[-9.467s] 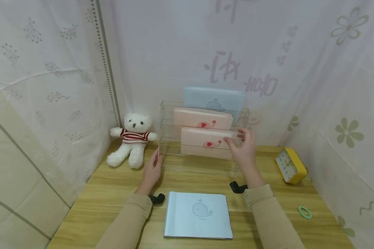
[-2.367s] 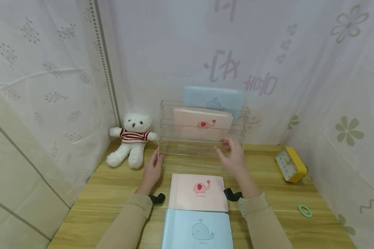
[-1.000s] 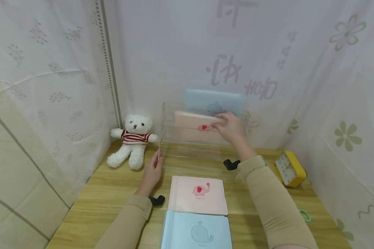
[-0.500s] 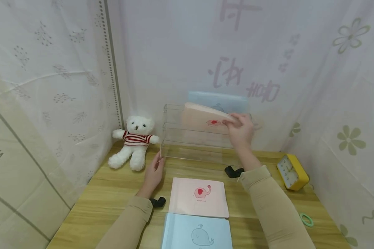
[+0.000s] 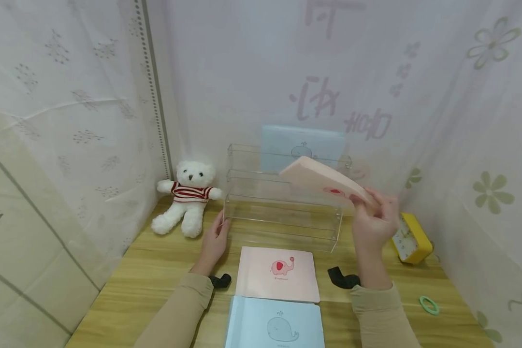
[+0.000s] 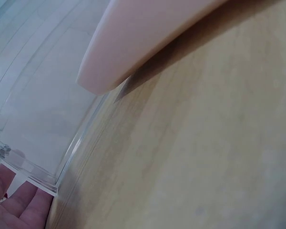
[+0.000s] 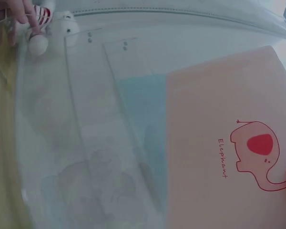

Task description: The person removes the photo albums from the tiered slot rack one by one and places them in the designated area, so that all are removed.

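Note:
My right hand (image 5: 376, 220) pinches a pink elephant notebook (image 5: 317, 176) by its right edge, tilted in the air in front of the clear acrylic rack (image 5: 261, 213). In the right wrist view its cover with the red-eared elephant (image 7: 257, 148) faces the camera. With thumb and fingers, my left hand (image 5: 214, 241) grips the rack's left side panel, low near the table. A second pink elephant notebook (image 5: 261, 275) lies flat before the rack. Below it lies a blue whale notebook (image 5: 261, 321), cut off by the frame. Another blue notebook (image 5: 278, 137) stands in the rack's back tier.
A white teddy bear (image 5: 191, 212) in a striped sweater sits left of the rack. To the right stand a yellow alarm clock (image 5: 415, 241) and a green ring (image 5: 428, 305) on the wooden table (image 5: 148, 290). Patterned curtains hang behind and at both sides.
One pink notebook went from the front tier to the table earlier. The right hand has since lifted the other from the middle tier and swung it right. The left hand keeps its grip.

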### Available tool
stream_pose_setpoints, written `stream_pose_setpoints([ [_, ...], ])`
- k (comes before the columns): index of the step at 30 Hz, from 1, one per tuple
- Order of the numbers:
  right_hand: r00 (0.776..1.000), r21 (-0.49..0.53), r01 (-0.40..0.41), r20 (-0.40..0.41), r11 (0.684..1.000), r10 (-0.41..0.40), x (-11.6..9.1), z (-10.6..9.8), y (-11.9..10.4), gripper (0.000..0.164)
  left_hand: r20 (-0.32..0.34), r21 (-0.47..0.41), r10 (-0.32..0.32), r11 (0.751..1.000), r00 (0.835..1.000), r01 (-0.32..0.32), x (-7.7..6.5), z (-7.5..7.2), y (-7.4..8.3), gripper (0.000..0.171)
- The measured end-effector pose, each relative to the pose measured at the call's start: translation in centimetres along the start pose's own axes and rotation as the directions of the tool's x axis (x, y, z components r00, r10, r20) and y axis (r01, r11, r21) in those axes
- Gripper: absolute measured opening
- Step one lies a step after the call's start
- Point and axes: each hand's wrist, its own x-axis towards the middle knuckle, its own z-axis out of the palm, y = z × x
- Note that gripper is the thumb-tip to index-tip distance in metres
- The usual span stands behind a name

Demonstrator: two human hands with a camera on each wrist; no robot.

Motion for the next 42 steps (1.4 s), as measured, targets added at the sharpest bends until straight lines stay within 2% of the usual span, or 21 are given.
stream_pose_setpoints([
  [5,0.985,0.008,-0.044,-0.167,0.999,0.045,-1.8,-2.5,1.7,0.032,0.002,-0.002,-0.002,1.000,1.000,0.002,-0.1,-0.1,0.1,0.054],
  [8,0.964,0.085,-0.124,-0.228,0.989,0.140,-1.9,-3.7,2.4,0.031,-0.002,0.000,0.003,1.000,1.000,-0.003,-0.1,-0.1,0.0,0.054],
  [10,0.941,0.148,-0.190,-0.253,0.971,0.223,-1.6,-4.4,2.7,0.033,-0.006,0.004,0.004,1.000,1.000,-0.004,0.0,-0.2,-0.1,0.054],
  [12,0.909,0.238,-0.260,-0.268,0.936,0.321,-1.1,-5.1,2.8,0.037,-0.004,0.012,0.003,1.000,1.000,-0.003,0.0,-0.3,-0.1,0.054],
  [14,0.869,0.337,-0.318,-0.269,0.886,0.414,-0.5,-5.8,3.0,0.043,-0.003,0.014,-0.002,1.000,1.000,0.002,0.1,-0.4,-0.1,0.054],
  [18,0.798,0.492,-0.372,-0.263,0.787,0.542,0.6,-6.8,3.4,0.049,0.007,0.024,-0.002,1.000,1.000,0.002,0.1,-0.5,0.0,0.055],
  [20,0.777,0.521,-0.386,-0.262,0.761,0.573,1.1,-7.1,3.7,0.049,0.010,0.026,-0.007,1.000,1.000,0.007,0.1,-0.5,0.0,0.055],
  [23,0.757,0.529,-0.410,-0.258,0.743,0.601,1.6,-7.3,4.0,0.046,0.008,0.029,-0.016,0.999,1.000,0.015,0.1,-0.5,0.0,0.055],
  [28,0.711,0.591,-0.448,-0.219,0.671,0.668,2.1,-7.6,4.6,0.036,0.013,0.027,-0.016,1.000,1.000,0.015,0.2,-0.7,0.3,0.055],
  [32,0.671,0.563,-0.534,-0.171,0.631,0.721,2.0,-7.8,5.2,0.035,0.021,0.040,-0.009,0.999,1.000,0.008,0.2,-0.7,0.5,0.056],
  [36,0.656,0.484,-0.616,-0.121,0.621,0.745,1.5,-7.3,5.9,0.036,0.026,0.041,-0.007,0.999,1.000,0.006,0.1,-0.7,0.5,0.056],
  [42,0.679,0.370,-0.658,-0.085,0.656,0.729,0.8,-6.3,6.8,0.037,0.028,0.036,-0.012,0.999,1.000,0.011,0.1,-0.5,0.6,0.055],
])
